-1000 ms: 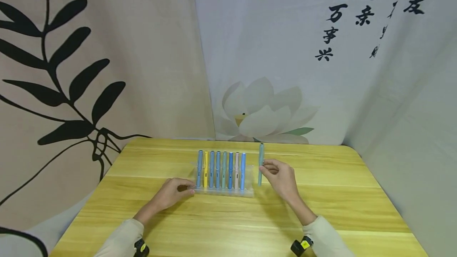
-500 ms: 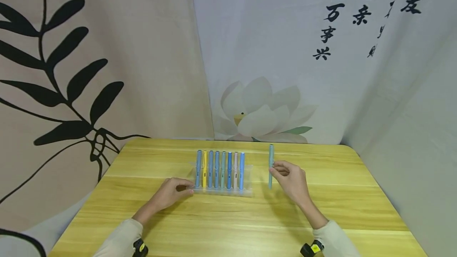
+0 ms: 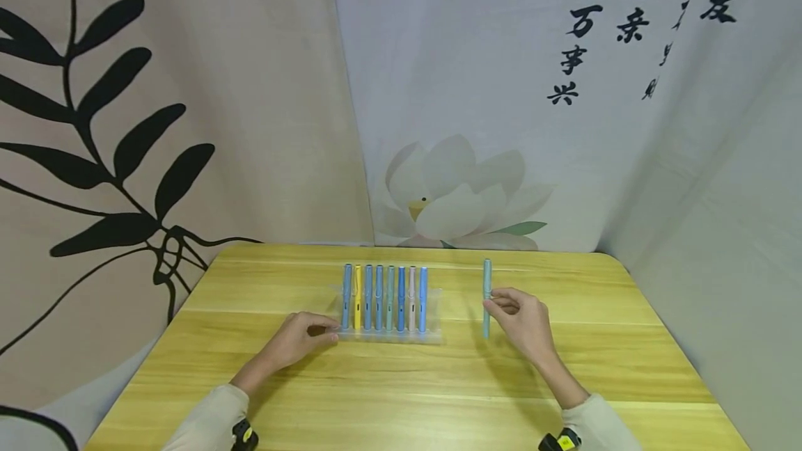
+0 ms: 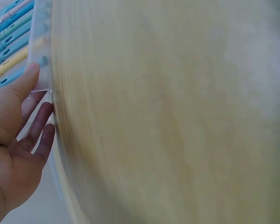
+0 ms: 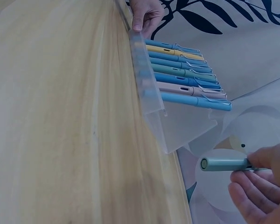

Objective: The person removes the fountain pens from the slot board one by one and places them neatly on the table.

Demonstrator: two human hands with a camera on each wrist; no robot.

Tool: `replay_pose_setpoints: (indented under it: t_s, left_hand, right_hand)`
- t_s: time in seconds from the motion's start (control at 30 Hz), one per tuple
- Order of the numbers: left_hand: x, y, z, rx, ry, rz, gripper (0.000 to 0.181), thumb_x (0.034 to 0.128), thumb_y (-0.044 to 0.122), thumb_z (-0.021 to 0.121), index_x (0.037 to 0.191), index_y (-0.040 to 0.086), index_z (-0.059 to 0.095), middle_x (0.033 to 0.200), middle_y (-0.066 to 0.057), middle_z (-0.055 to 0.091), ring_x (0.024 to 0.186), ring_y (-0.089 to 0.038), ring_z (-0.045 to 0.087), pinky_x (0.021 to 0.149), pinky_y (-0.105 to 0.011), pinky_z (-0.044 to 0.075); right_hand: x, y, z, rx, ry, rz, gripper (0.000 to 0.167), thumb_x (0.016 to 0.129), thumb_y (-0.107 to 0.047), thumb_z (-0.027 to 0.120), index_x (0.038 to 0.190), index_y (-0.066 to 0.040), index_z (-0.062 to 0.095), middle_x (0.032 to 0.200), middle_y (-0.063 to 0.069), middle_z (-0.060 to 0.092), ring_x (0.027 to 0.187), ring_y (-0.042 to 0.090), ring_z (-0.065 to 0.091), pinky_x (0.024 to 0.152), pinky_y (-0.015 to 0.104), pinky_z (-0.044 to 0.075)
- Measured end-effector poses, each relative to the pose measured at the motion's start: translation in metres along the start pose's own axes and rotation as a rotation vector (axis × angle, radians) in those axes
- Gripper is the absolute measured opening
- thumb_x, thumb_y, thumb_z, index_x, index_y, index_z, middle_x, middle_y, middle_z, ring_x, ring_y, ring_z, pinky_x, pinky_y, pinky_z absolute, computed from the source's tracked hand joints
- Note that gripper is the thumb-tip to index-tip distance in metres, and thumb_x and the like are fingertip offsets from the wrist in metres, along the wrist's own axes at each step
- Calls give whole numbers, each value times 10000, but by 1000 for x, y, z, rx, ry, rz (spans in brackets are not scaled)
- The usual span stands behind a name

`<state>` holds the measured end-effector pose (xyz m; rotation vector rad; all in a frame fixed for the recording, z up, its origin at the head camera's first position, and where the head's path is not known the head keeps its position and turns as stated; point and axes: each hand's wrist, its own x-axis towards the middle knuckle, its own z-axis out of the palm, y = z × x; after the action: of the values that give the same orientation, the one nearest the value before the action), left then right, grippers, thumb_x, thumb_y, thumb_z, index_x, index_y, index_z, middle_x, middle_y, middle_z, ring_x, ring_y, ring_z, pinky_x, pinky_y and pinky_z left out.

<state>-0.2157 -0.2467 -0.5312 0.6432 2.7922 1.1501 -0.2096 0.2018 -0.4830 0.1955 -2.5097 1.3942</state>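
A clear pen stand (image 3: 432,335) is on the wooden table, holding several capped pens side by side, including a yellow pen (image 3: 358,298), a pinkish pen (image 3: 412,298) and a light blue pen (image 3: 422,301) at the right end. My left hand (image 3: 301,341) grips the stand's left end, its thumb (image 4: 29,77) on the front strip. To the right, apart from the stand, my right hand (image 3: 525,320) pinches a pale green pen (image 3: 486,277) between thumb and fingers, upright above the table. In the right wrist view, one end of that green pen (image 5: 219,164) points toward the stand.
The wooden table (image 3: 388,395) runs back to a printed curtain (image 3: 288,124) with leaves, a lotus and characters. Bare stand surface (image 5: 182,128) shows to the right of the light blue pen. A black device (image 3: 560,440) is on the right wrist.
My right hand has carried the green pen to the right, away from the stand, and slightly lower. The left hand has stayed at the stand's end.
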Motion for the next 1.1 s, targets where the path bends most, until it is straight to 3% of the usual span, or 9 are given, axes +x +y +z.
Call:
replay_pose_setpoints:
  t_s: [0.7,1.1]
  left_hand:
    - [-1,2,-2,-28,-4,18,283,953,260,741,1189,106,760,1187,-19,750,1131,-259,690,979,-480,556]
    - [0,1,-1,-27,-7,13,297,950,281,743,1193,110,758,1192,-17,748,1151,-269,683,1000,-487,543]
  right_hand:
    - [-12,13,-6,-69,-65,118,290,944,-232,761,1139,-18,750,925,83,778,834,230,760,715,366,628]
    - [-15,23,-2,-77,-99,171,243,927,-177,766,1108,-15,761,889,66,777,797,194,754,664,299,609]
